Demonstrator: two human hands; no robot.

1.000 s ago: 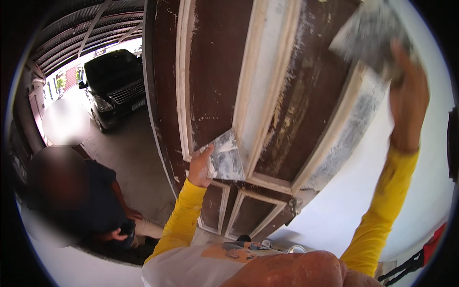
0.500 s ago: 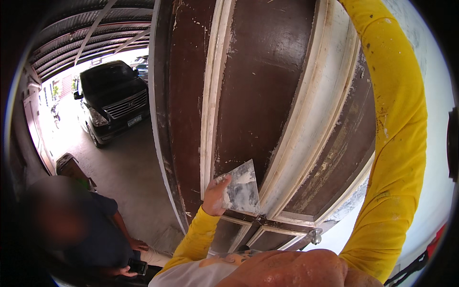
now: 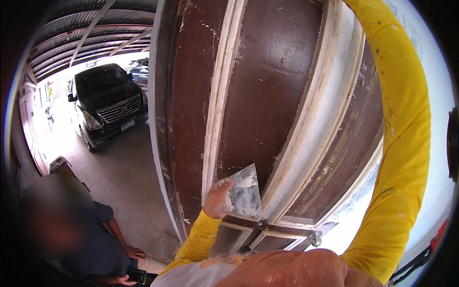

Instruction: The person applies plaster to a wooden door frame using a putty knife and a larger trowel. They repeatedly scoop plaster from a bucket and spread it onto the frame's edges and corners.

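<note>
Raised right arm [image 3: 401,143] since a second ago: had right hand in frame then, now lost past top edge; can't say whether clamped on anything. Left to right: see person [image 3: 95,239] in dark shirt lower left, phone [image 3: 136,276] in hand. Behind, black van [image 3: 107,103] under corrugated roof [image 3: 91,36]. Next, brown panelled door [image 3: 272,71] with pale scuffed mouldings [image 3: 224,86]. Have left hand [image 3: 218,200] clamped on flat metal blade [image 3: 244,195], smeared with pale paste, held before door near bottom of middle panel; unclear if touching. Doorknob [image 3: 315,237] lower right of blade. Far right, yellow sleeve bowed across door's edge, white wall [image 3: 440,134] beyond.
</note>
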